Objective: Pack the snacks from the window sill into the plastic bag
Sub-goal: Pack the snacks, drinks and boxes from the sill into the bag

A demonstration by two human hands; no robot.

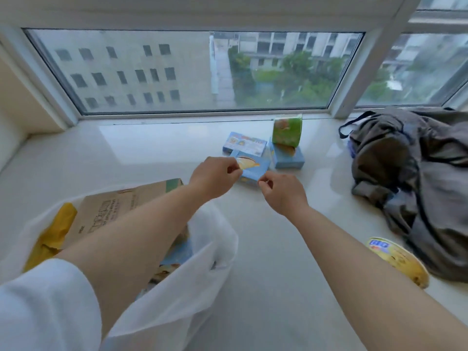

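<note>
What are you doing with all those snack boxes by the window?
A person is packing snacks. Both hands, left hand and right hand, pinch a light blue snack box on the window sill. Two more blue boxes and a green packet wait behind it. The white plastic bag at the left already holds a brown paper bag. A yellow packet lies beside a grey backpack.

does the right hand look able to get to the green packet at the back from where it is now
Probably yes. The right hand is pinching the nearest blue box together with the left hand, so it would have to let go first. The green packet stands on another blue box just beyond, with nothing covering it.
</note>
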